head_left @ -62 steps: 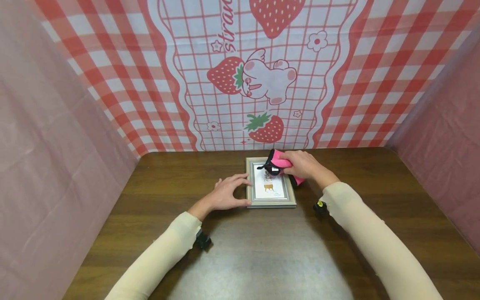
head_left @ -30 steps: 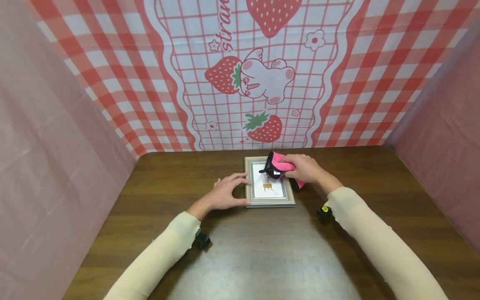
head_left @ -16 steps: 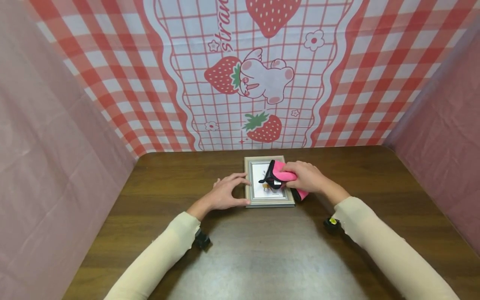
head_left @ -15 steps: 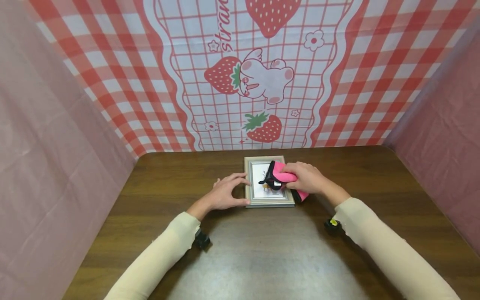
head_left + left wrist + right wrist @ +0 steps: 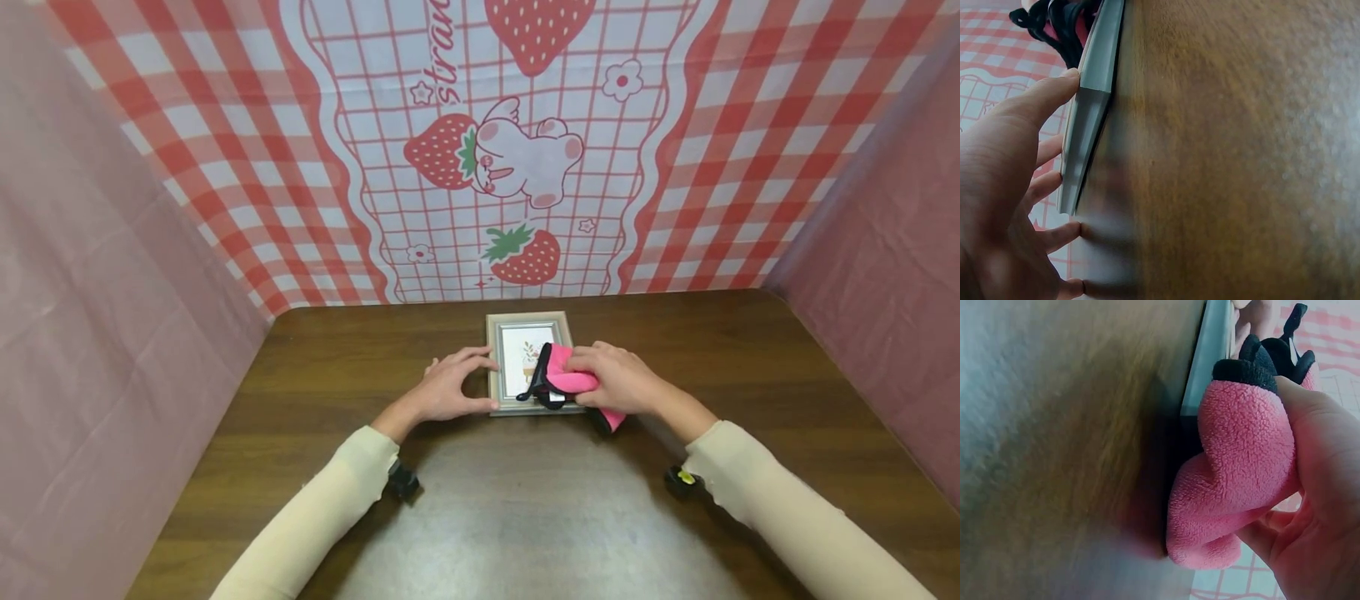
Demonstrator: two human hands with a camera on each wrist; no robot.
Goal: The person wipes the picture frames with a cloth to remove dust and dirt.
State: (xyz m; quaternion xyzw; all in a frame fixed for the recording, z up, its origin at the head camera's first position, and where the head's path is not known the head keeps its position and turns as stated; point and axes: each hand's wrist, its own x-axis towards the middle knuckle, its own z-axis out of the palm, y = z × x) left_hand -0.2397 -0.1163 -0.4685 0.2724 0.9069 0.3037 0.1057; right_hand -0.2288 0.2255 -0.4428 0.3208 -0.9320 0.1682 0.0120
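Note:
A picture frame (image 5: 492, 392) with a pale border and a small plant print lies flat on the table near the back. My left hand (image 5: 448, 386) rests along its left side, thumb and fingertips touching the border, fingers spread. In the left wrist view that hand (image 5: 1007, 162) has its thumb on the frame's edge (image 5: 1082, 125). My right hand (image 5: 618, 379) grips a bunched pink cloth (image 5: 572, 379) with black trim and a loop, pressed over the frame's lower right part. The right wrist view shows the fleecy cloth (image 5: 1241, 444) hanging past the frame's edge onto the table.
The brown wooden table (image 5: 510, 500) reaches back to a red checked strawberry curtain (image 5: 525, 167). Pink drapes (image 5: 112, 292) hang on the left, with another drape (image 5: 877, 225) on the right. Small black devices sit at both wrists.
My right hand has moved the pink cloth down the picture frame toward its near right corner, uncovering the upper part of the print. The left hand stays at the frame's left side.

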